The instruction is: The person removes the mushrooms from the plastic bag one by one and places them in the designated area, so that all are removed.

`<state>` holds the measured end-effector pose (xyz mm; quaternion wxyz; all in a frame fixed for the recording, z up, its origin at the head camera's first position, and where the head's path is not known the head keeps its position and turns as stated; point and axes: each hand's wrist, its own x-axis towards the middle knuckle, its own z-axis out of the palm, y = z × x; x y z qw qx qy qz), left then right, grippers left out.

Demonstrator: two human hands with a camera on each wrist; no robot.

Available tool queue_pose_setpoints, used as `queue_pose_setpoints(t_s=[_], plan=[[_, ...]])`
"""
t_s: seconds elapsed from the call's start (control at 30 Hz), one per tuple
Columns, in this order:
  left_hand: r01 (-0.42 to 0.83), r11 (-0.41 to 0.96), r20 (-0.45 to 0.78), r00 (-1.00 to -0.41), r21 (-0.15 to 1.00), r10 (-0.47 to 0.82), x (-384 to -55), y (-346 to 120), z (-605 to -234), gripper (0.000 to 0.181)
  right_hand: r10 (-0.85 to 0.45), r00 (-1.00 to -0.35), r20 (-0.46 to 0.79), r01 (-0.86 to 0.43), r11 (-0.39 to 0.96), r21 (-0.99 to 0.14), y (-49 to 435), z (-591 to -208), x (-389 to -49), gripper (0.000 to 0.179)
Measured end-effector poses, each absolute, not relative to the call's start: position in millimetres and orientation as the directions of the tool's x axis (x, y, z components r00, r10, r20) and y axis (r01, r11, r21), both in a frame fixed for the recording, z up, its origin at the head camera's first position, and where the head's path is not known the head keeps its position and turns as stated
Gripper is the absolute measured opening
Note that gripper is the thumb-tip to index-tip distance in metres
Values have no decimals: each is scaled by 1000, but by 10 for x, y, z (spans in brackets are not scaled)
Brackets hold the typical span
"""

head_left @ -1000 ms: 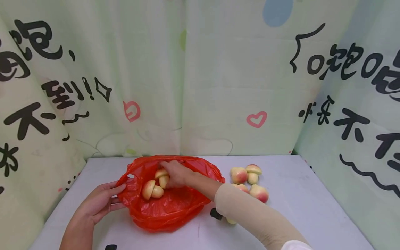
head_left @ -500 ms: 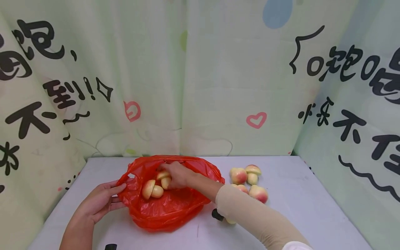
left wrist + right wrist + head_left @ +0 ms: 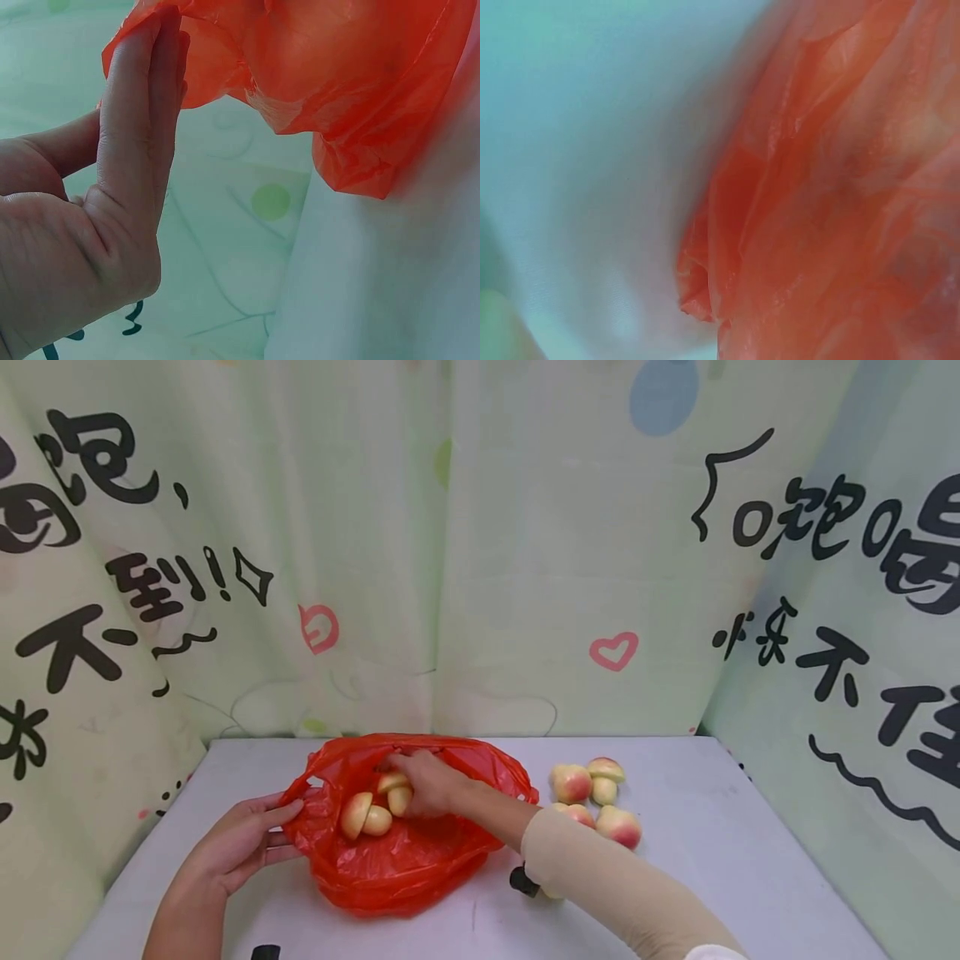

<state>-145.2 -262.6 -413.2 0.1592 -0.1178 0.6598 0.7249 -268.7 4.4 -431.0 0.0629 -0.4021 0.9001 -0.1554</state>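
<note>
A red plastic bag (image 3: 397, 868) lies spread on the table with its mouth facing up. My left hand (image 3: 236, 843) pinches its left rim, thumb in front and fingers behind; the left wrist view shows the fingers (image 3: 127, 142) long and nearly straight against the plastic. Inside the bag, my right hand (image 3: 427, 781) holds a toy mushroom (image 3: 399, 797) with a yellowish cap and pale stem, fingers curled over the cap. Beside it a second mushroom (image 3: 356, 814) rests on the plastic. The right wrist view has only the bag's outer wall (image 3: 795, 225); the hand is hidden there.
Right of the bag sit a mushroom (image 3: 605, 779) and several pink-and-cream peaches (image 3: 618, 827), some partly behind my right sleeve (image 3: 622, 885). A black wrist-camera piece (image 3: 522, 881) shows under that arm. Printed curtains (image 3: 525, 568) enclose the white table (image 3: 720, 860).
The mushroom at my right hand has tilted and shifted slightly to the right and down. My left hand stays at the bag's rim. The head view has turned a little.
</note>
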Motion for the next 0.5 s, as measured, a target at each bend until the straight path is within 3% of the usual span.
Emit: queue_pose_setpoints(t_s=[0.5], plan=[[-406,-73,-403,-913,911,60,-1448,-2624,-4113,64,-749,-662,39,-695,594,-405,215,-4177,-2545,66]])
